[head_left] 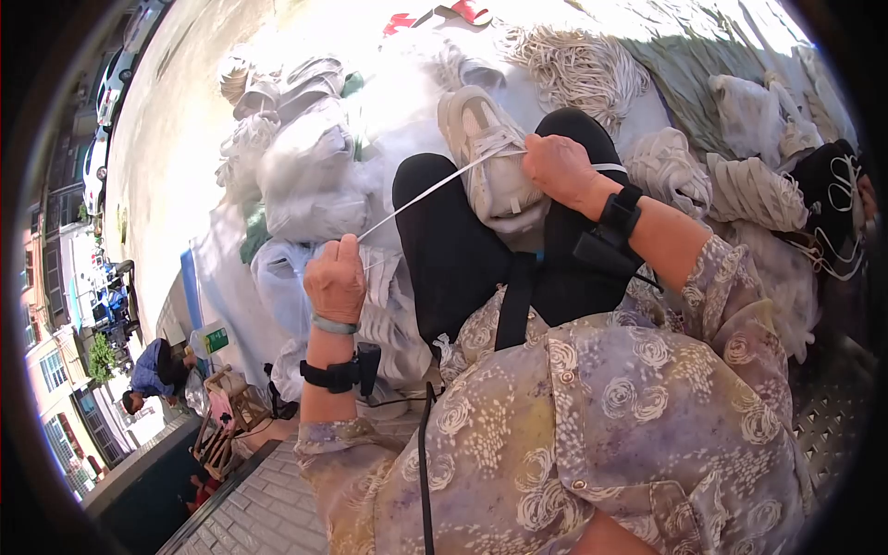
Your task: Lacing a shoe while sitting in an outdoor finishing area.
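Observation:
Between my knees stands a beige and white sneaker, its toe end nearer my body or away I cannot tell. A white shoelace runs taut from its eyelets out to the left. My left hand is closed in a fist around that lace, out past my left knee. My right hand is closed in a pinch on lace right beside the shoe, over my right thigh. A short white lace end sticks out behind the right hand. Laces cross over the sneaker's tongue.
Plastic-wrapped pale shoes are piled at the left. A heap of loose laces lies beyond my right knee. Bundled laces and a black shoe sit at the right. Red sandals lie at the far edge. A person is far left.

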Demonstrator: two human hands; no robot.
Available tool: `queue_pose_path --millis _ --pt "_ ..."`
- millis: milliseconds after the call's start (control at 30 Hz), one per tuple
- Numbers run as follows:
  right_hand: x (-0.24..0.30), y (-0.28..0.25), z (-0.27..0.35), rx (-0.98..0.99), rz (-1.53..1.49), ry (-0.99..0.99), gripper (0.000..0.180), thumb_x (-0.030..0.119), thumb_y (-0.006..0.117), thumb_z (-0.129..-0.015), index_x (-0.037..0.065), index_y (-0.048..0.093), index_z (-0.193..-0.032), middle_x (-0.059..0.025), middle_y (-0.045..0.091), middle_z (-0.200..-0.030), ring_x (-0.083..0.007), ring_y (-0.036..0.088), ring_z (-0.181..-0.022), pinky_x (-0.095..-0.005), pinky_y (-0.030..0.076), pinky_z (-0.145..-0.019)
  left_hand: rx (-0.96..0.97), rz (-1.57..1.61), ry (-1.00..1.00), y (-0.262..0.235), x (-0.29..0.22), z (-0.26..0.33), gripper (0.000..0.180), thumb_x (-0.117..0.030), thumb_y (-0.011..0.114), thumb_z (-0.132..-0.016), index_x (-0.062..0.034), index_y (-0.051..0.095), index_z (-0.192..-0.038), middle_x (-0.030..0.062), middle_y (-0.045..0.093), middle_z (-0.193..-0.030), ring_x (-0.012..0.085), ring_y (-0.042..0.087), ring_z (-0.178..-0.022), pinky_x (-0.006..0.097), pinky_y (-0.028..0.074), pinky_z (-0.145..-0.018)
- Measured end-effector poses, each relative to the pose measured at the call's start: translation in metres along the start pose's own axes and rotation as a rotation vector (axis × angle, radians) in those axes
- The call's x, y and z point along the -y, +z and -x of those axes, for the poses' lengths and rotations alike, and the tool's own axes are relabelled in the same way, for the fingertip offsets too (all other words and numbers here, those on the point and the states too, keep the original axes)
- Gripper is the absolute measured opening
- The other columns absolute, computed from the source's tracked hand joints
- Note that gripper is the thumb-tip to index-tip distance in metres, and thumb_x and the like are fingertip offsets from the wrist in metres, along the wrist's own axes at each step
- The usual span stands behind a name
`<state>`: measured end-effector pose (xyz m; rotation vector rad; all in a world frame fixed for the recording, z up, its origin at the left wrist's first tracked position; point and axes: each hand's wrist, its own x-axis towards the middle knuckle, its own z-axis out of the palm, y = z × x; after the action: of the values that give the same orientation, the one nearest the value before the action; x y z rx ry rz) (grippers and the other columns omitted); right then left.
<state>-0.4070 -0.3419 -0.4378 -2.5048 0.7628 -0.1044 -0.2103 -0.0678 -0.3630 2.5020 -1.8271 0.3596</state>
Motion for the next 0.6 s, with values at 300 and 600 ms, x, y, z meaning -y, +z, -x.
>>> queue_pose_path --millis 300,600 --pt "0.004 -0.010 0.001 0.009 -0.121 0.023 0.024 0.020 0.047 -0.080 -0.001 0.055 -0.073 -0.0218 0.059 -0.068 -0.0395 0.059 -0.070 -0.0470 0.045 -0.065 -0.014 -0.050 -0.012 -0.004 0.021 -0.012 0.006 -0.009 0.054 -0.080 -0.0093 0.057 -0.085 0.0076 0.052 -0.067 0.0285 0.054 -0.055 0.038 0.042 -0.049" --pt "-0.010 -0.018 0.004 0.094 -0.042 -0.031 0.024 0.027 0.050 -0.081 0.005 0.060 -0.078 -0.0190 0.060 -0.067 -0.0361 0.060 -0.072 -0.0458 0.046 -0.066 0.121 0.069 -0.125 0.019 0.020 0.038 0.007 -0.010 0.054 -0.079 -0.0113 0.058 -0.084 0.0088 0.057 -0.069 0.0326 0.055 -0.056 0.041 0.043 -0.048"
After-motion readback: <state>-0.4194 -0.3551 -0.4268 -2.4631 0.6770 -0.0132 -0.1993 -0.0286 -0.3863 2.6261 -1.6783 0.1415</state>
